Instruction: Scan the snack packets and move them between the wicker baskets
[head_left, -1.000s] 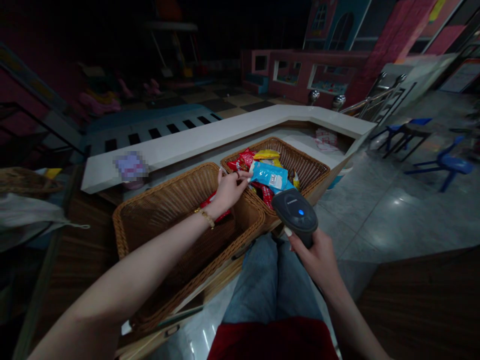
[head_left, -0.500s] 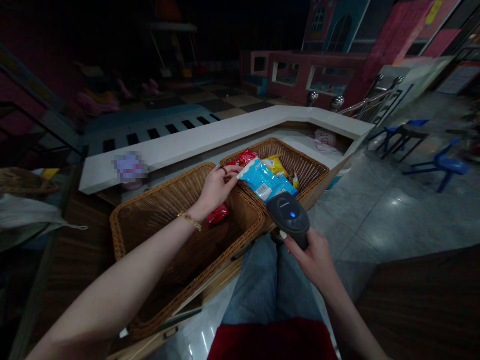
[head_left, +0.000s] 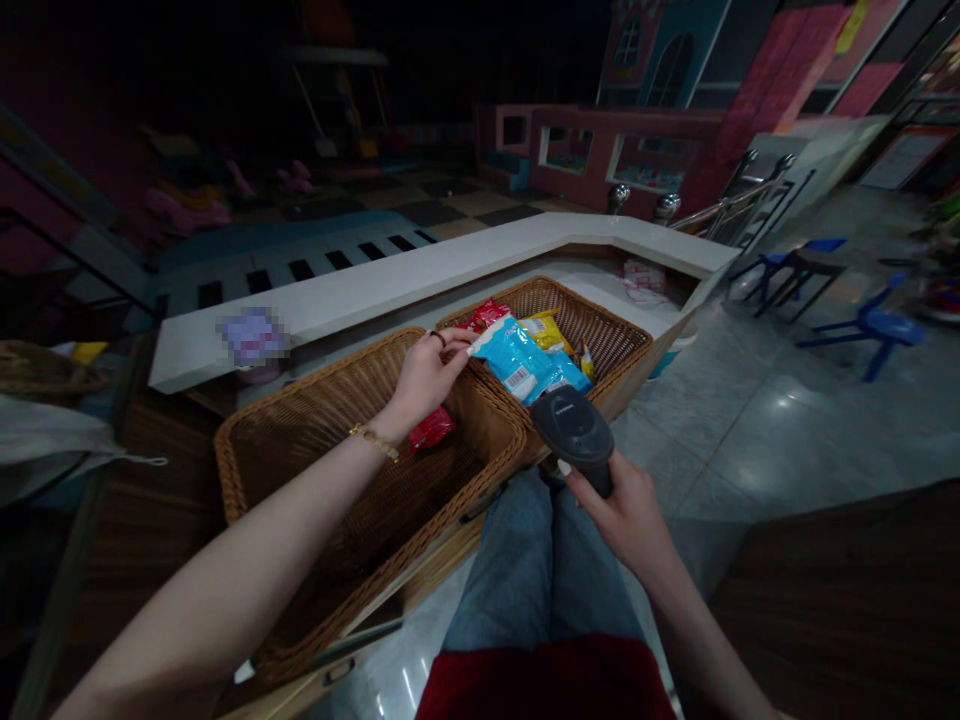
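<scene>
Your left hand [head_left: 426, 380] pinches the blue packet [head_left: 504, 348]; the scanner [head_left: 571, 425] gripped in your right hand [head_left: 630, 507] no longer shows its blue light (the barcode [head_left: 517, 378], between your hands, faces up).

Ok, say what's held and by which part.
The left hand holds a blue packet by its left corner; the right hand, a scanner by its handle.
</scene>
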